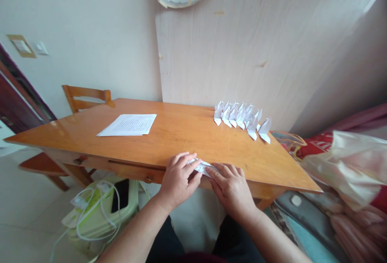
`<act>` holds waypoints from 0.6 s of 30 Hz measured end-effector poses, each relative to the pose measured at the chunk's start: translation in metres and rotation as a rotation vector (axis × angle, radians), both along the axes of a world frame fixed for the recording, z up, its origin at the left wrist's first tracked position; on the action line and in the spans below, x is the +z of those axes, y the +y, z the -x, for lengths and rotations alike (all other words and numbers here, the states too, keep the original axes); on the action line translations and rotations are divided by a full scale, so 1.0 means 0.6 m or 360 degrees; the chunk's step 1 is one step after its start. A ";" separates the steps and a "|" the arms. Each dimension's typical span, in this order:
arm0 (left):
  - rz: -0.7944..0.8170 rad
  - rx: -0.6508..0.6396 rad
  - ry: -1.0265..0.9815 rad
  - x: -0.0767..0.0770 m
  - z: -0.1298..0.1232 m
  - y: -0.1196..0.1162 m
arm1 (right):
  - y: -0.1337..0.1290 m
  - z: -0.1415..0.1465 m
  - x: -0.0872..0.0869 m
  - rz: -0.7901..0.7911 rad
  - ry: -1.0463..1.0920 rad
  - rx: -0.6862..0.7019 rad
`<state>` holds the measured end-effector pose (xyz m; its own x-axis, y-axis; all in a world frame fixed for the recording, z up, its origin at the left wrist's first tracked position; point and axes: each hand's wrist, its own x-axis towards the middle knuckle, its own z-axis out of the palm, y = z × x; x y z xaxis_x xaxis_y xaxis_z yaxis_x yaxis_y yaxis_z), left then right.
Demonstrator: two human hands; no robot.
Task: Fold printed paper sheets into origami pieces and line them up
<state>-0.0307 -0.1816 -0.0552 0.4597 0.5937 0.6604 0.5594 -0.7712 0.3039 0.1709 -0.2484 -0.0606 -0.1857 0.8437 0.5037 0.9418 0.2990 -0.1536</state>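
Note:
A small folded piece of printed paper (204, 168) lies at the front edge of the wooden table (181, 134). On its left end rest the fingers of my left hand (182, 177), the thumb near its lower edge. My right hand (231, 188) presses the right end with its fingertips, thumb tucked below. Both hands hold the paper between them, and they cover parts of it. Several folded paper figures (241, 117) with pointed upright tips stand in rows at the back right of the table. A stack of printed sheets (128, 125) lies flat on the left.
Behind the table's left end is a wooden chair (87, 93). Below on the left, a pale green stool (99, 210) carries a power strip, white cables and a black phone (120, 195). Plastic bags (347, 166) and cloth crowd the right side. A wall stands behind the table.

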 end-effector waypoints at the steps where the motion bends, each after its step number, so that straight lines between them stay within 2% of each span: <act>1: 0.0007 0.0058 -0.0125 -0.007 0.001 -0.008 | 0.000 0.002 -0.001 -0.0010 -0.0002 -0.0010; 2: 0.0068 0.0118 -0.0243 -0.015 0.001 -0.018 | 0.000 0.003 -0.003 -0.0019 -0.0002 -0.0018; 4: 0.0379 0.0137 -0.0407 -0.030 -0.002 -0.037 | -0.002 0.006 -0.004 -0.0036 0.0011 -0.0028; 6: 0.0879 0.0073 -0.0614 -0.042 -0.009 -0.054 | -0.006 0.011 -0.004 -0.0060 0.0032 -0.0038; 8: 0.1404 -0.0078 -0.0902 -0.048 -0.018 -0.064 | -0.011 0.018 -0.004 -0.0087 0.0054 -0.0053; 10: 0.1751 -0.0186 -0.1190 -0.047 -0.027 -0.068 | -0.019 0.027 -0.003 -0.0104 0.0073 -0.0050; 14: 0.1999 -0.0419 -0.1640 -0.040 -0.034 -0.068 | -0.040 0.044 -0.003 -0.0107 0.0095 -0.0001; 18: 0.1975 -0.0398 -0.1717 -0.036 -0.024 -0.074 | -0.057 0.050 -0.003 -0.0105 0.0233 0.0093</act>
<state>-0.0162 -0.2261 -0.0770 0.2944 0.9532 -0.0692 -0.3937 0.1869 0.9000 0.1408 -0.2828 -0.0625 -0.1542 0.7976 0.5831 0.8915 0.3668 -0.2659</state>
